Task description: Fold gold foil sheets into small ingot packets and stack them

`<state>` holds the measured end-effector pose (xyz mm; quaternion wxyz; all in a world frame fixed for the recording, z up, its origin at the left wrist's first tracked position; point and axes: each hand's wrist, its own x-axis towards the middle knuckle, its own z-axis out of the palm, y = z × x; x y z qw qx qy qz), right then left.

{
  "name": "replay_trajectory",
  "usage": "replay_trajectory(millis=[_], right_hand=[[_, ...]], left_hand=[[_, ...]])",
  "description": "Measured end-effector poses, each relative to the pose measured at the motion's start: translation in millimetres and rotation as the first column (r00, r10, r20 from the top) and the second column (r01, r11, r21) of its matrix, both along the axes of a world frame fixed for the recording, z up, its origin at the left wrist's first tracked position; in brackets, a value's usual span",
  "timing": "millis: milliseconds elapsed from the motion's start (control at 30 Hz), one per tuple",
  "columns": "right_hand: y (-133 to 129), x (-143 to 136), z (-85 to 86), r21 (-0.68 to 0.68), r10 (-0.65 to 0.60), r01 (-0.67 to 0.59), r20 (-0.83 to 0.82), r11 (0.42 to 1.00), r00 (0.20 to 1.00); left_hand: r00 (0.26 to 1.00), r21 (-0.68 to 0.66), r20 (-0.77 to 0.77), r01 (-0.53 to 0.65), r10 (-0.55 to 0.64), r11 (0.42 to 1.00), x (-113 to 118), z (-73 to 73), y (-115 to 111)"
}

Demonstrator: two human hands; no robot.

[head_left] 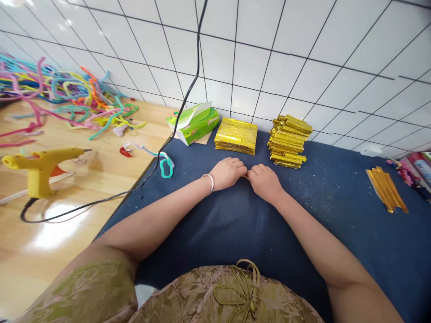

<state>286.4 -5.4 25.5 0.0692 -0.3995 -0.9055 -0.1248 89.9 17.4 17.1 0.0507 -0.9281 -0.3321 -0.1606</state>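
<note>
From the head view, I have both hands together over the dark blue cloth [215,229]. My left hand [229,174], a silver bangle [211,183] at its wrist, is curled in with its fingertips on a small brownish piece [246,176]. My right hand [264,183] is bunched narrow and pinches the same piece from the other side; my fingers hide most of it, so I cannot tell its shape. Just beyond my hands is a neat stack of gold foil packets [236,134], and right of it an uneven pile of folded gold strips [290,140]. More gold strips [387,189] lie well apart on my right. A green tissue pack [197,123] sits left of the stack, near a teal loop [166,167]. On the wooden table [84,233] at my left are a yellow glue gun [42,168] and tangled pipe cleaners [77,96]; a black cord [190,87] hangs before the tiled wall [256,58].
</note>
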Motion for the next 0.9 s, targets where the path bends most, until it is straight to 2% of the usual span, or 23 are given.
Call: replay_trajectory(millis=[67, 200, 433, 533, 667, 900], right_hand=[[-1, -1, -1.7, 0.006, 0.04, -0.04, 0.013, 0.999, 0.999], [-1, 1, -3.5, 0.026, 0.039, -0.039, 0.01, 0.999, 0.999], [2, 6, -9.6, 0.022, -0.025, 0.027, -0.085, 0.999, 0.996], [4, 7, -15.5, 0.024, -0.015, 0.019, -0.141, 1.0, 0.99], [6, 9, -19.5, 0.014, 0.011, -0.008, -0.179, 1.0, 0.984], [6, 10, -22.1, -0.035, -0.056, 0.05, -0.188, 0.998, 0.981]], left_hand=[[1.0, 0.014, -0.004, 0.024, -0.024, 1.0, 0, 2.3, -3], [0.999, 0.015, 0.015, 0.045, -0.045, 0.999, -2, 3.3, -4], [0.996, -0.038, 0.093, 0.002, 0.001, 0.999, -23, -3.0, 9], [0.995, -0.036, 0.097, -0.001, 0.004, 0.999, -29, -4.3, 10], [0.995, -0.054, 0.093, -0.019, 0.024, 0.998, -32, -3.0, 11], [0.996, -0.063, 0.064, -0.054, 0.058, 0.997, -39, 0.7, 15]])
